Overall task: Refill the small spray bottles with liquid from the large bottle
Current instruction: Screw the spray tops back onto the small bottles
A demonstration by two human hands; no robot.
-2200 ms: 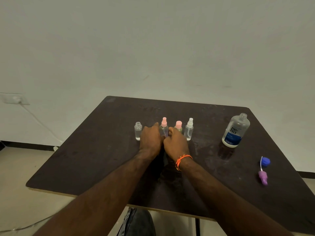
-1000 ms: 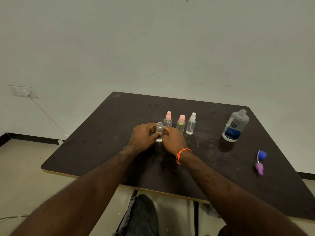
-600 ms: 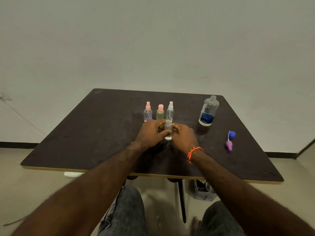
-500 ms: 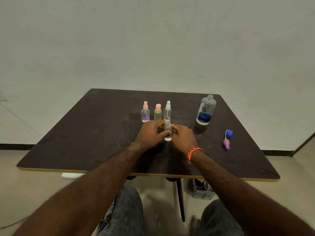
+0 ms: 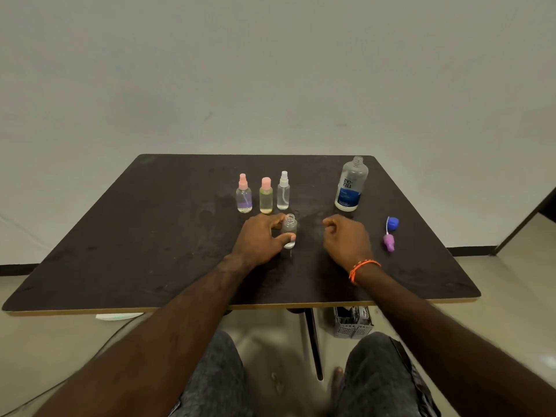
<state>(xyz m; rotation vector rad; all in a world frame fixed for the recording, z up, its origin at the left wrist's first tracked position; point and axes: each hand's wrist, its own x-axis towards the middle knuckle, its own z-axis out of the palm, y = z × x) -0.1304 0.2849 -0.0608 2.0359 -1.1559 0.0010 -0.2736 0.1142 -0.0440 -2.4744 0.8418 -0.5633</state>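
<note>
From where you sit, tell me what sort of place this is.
Probably a plain indoor workroom or office corner, sparsely furnished: a bare pale wall, a tiled floor with a dark skirting strip, and one dark worktable with small spray bottles on it.

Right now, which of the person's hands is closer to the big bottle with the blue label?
The right hand. It sits just in front of the big bottle, slightly to its left; the left hand is further left, holding the open small bottle.
</note>
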